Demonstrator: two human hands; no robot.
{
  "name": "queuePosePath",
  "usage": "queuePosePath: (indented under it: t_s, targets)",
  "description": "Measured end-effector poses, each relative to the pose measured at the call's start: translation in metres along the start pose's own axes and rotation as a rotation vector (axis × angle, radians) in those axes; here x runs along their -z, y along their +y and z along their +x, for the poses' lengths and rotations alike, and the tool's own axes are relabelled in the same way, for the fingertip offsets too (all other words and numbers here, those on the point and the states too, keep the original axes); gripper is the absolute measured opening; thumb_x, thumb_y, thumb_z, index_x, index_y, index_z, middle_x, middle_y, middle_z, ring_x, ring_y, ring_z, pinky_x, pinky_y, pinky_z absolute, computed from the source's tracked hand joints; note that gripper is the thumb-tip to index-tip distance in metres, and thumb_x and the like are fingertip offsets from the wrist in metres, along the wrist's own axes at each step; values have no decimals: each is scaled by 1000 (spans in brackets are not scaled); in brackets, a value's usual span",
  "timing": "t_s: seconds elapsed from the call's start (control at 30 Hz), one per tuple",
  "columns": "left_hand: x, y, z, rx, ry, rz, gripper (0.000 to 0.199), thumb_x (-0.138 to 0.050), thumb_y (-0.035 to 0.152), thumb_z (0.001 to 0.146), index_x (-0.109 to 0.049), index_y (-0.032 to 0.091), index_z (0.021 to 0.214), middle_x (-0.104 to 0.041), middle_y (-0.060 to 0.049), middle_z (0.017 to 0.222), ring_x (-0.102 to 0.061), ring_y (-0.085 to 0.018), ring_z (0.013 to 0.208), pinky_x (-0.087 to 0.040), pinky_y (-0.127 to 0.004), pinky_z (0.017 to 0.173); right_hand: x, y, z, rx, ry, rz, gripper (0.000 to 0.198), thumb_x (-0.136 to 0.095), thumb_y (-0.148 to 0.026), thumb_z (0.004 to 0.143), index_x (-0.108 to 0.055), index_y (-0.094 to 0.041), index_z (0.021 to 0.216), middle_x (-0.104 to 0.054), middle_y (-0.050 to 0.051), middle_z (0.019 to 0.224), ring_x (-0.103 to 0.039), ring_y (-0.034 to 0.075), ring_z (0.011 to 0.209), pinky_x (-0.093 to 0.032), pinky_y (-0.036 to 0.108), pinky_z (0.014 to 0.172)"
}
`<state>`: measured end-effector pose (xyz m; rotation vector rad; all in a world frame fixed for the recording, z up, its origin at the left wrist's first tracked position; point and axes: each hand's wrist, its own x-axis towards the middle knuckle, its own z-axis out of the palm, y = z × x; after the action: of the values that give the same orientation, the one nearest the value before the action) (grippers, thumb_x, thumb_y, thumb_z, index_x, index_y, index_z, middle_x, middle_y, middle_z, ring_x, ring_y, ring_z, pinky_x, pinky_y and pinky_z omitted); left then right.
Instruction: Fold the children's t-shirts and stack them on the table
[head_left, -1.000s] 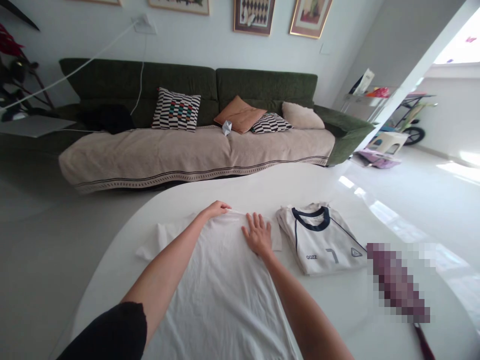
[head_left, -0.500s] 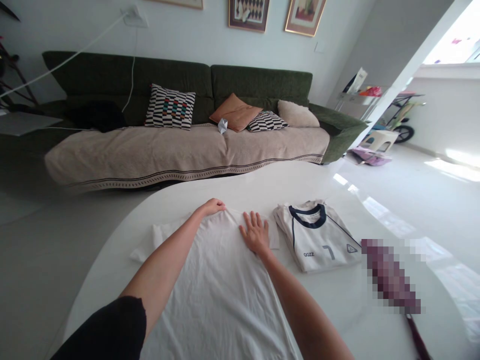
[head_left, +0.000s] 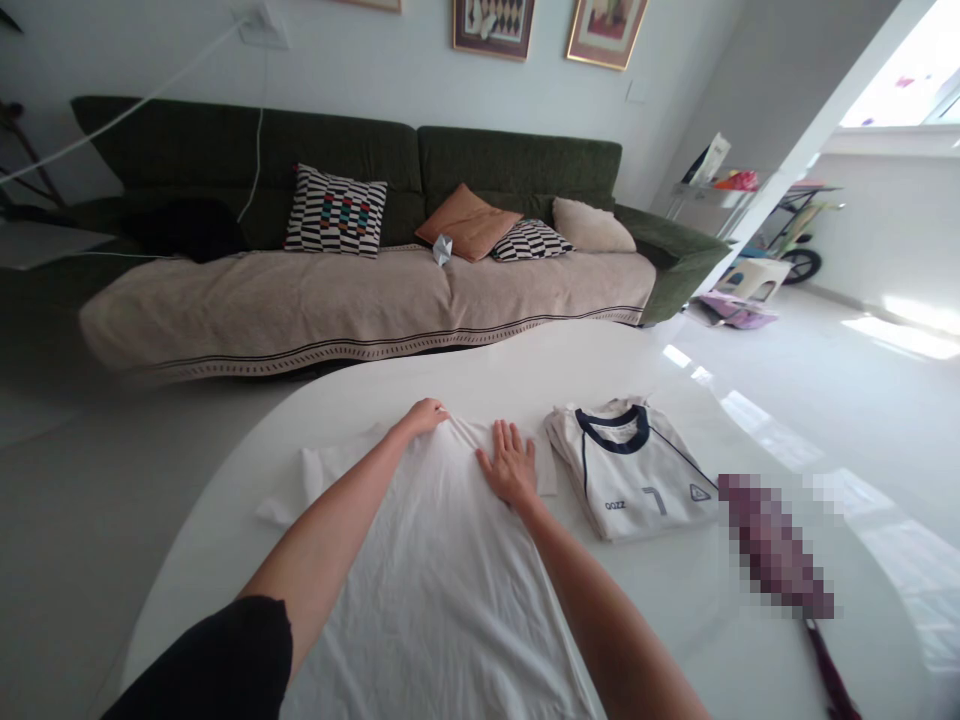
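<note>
A white T-shirt (head_left: 442, 560) lies spread over the white table, its lower part running out of view toward me. At its far edge my left hand (head_left: 424, 416) is closed, pinching the fabric near the collar, and small creases run from the fingertips. My right hand (head_left: 510, 466) lies flat on the shirt near the right sleeve, palm down with its fingers stretched out. Just to the right sits a folded white jersey (head_left: 637, 480) with a dark collar and a grey 7, seemingly on top of other folded fabric.
A pixelated dark red object with a handle (head_left: 780, 545) lies on the white table (head_left: 570, 350) at the right. Beyond the table stands a green sofa (head_left: 517, 165) with a beige cover and several cushions. A white cable (head_left: 150, 95) crosses the upper left.
The fabric by my left fingertips is pulled into tighter creases, with the hand shifted slightly. My right hand stays flat on the shirt. The whole view has shifted a little.
</note>
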<state>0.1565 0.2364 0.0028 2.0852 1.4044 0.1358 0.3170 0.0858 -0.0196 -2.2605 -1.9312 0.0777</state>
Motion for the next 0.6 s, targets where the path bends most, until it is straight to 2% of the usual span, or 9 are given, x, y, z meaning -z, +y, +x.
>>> queuePosePath:
  t_s: [0.33, 0.6]
  targets:
    - [-4, 2, -2, 28, 55, 20, 30, -49, 35, 84, -53, 16, 107, -55, -6, 107, -55, -17, 93, -47, -39, 80, 2, -1, 0, -4, -23, -6, 65, -17, -52, 87, -17, -14, 140, -17, 8, 145, -7, 22, 133, -6, 44, 103]
    - [5, -12, 1, -28, -50, -116, 29, -51, 36, 83, -56, 13, 101, -58, -3, 99, -57, -17, 86, -49, -35, 74, 0, 0, 0, -5, -26, -8, 66, -16, -53, 87, -16, -14, 140, -17, 8, 146, -6, 23, 133, -5, 45, 103]
